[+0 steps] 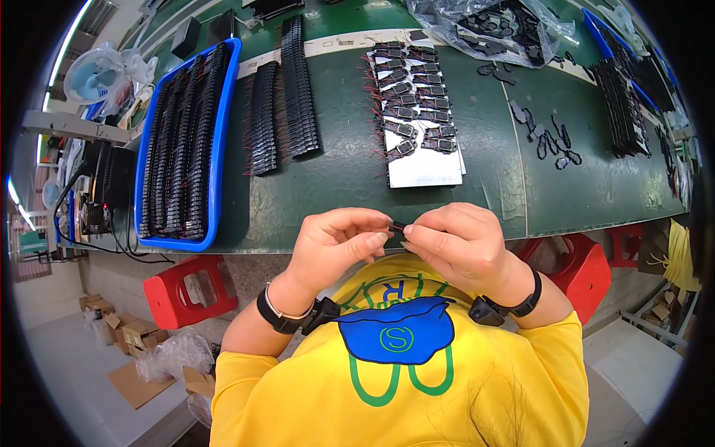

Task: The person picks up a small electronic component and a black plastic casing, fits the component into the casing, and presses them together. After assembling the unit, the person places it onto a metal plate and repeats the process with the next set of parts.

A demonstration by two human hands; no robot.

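Just past the front edge of the green table, both my hands meet over a small dark part [398, 226], mostly covered by the fingertips. My left hand [335, 242] is closed, its curled fingertips at the part's left end. Thumb and forefinger of my right hand [463, 242] pinch the other end. Beyond the hands lies a white sheet [424, 170] bearing rows of small black speaker-like modules [402, 113] with thin red wires. The exact kind of the held part cannot be made out.
Left on the green table [335, 186] stands a blue tray [217, 190] packed with black parts, beside two standing rows of parts [298, 97]. Loose black pieces [555, 145] and a plastic bag [491, 33] lie to the right. Red stools [190, 292] stand below the edge.
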